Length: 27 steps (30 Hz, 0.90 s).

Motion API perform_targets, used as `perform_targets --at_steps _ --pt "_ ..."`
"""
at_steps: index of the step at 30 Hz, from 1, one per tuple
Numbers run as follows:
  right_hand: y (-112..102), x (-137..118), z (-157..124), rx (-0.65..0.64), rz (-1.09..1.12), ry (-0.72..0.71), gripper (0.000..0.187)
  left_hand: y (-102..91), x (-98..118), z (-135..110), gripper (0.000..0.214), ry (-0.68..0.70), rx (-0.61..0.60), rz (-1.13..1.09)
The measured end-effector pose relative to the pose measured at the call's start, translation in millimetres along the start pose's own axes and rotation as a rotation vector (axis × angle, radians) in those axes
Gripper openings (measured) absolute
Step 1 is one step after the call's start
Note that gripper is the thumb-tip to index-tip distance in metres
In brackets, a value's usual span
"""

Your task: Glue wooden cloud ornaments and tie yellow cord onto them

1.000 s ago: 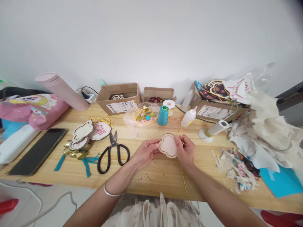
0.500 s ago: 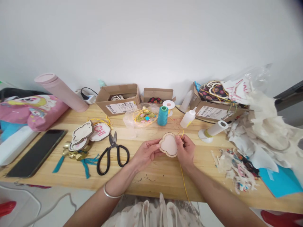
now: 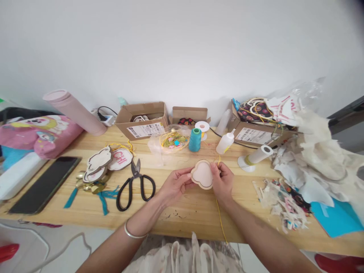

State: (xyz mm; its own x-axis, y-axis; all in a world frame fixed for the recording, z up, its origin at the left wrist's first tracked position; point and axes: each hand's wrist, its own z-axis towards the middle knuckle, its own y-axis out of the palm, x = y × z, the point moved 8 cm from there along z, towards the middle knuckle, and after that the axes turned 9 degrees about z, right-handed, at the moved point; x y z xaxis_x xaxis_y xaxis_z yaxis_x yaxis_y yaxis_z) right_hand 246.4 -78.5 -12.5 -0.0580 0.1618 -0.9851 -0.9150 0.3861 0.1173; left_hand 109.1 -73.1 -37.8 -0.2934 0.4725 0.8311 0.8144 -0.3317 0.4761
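Between my hands, above the wooden table, is a small pale cloud-shaped plaque (image 3: 202, 175) with a dark outline near its edge. My left hand (image 3: 178, 183) pinches its left edge between thumb and fingers. On the right edge, the thumb of my right hand (image 3: 223, 182) presses from the front while the other fingers curl behind. A yellow cord (image 3: 220, 220) shows above my right hand and hangs below it past the table's front edge. Black-handled scissors (image 3: 136, 185) lie with blades parted, left of my left hand.
Behind stand a teal thread cone (image 3: 195, 140), a white squeeze bottle (image 3: 225, 141) and a spool (image 3: 256, 157). Cardboard boxes (image 3: 142, 131) line the wall. Finished-looking plaques (image 3: 121, 158) with bells and a phone (image 3: 45, 185) lie left. Fabric scraps (image 3: 287, 206) and crumpled white cloth (image 3: 321, 151) cover the right.
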Motion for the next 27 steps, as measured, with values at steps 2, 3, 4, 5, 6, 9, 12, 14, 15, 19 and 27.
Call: perform_targets --at_steps 2,3,4,5,6,9,12,14,15,19,27 --pt "1 1 0 -0.003 0.007 0.01 0.032 -1.5 0 0 0.027 0.006 0.02 0.019" --pt "1 2 0 0.0 0.012 0.022 0.032 -1.6 1 1 0.028 0.01 0.025 0.029" --pt "1 4 0 0.005 0.019 0.035 0.033 -1.3 1 0 0.028 0.015 0.025 0.038" --pt "1 5 0 0.01 0.027 0.047 0.033 -0.7 2 0 0.029 0.022 0.023 0.044" --pt "1 6 0 0.013 0.035 0.056 0.033 -0.1 3 0 0.03 0.029 0.02 0.048" --pt "1 7 1 0.019 0.054 0.069 0.033 1.0 5 0 0.03 0.041 0.01 0.047" --pt "2 5 1 0.006 0.054 0.056 0.034 -0.6 4 0 0.029 0.043 0.022 0.053" --pt "3 4 1 -0.006 0.055 0.048 0.033 -2.1 3 1 0.028 0.045 0.037 0.059" --pt "3 4 1 -0.007 0.061 0.05 0.033 -2.3 3 1 0.028 0.046 0.041 0.061" --pt "1 9 2 0.017 0.111 0.096 0.033 2.7 5 1 0.031 0.041 0.006 0.042" --pt "-1 27 11 0.09 0.409 0.292 0.033 -17.8 22 -3 0.027 0.046 0.116 0.138"
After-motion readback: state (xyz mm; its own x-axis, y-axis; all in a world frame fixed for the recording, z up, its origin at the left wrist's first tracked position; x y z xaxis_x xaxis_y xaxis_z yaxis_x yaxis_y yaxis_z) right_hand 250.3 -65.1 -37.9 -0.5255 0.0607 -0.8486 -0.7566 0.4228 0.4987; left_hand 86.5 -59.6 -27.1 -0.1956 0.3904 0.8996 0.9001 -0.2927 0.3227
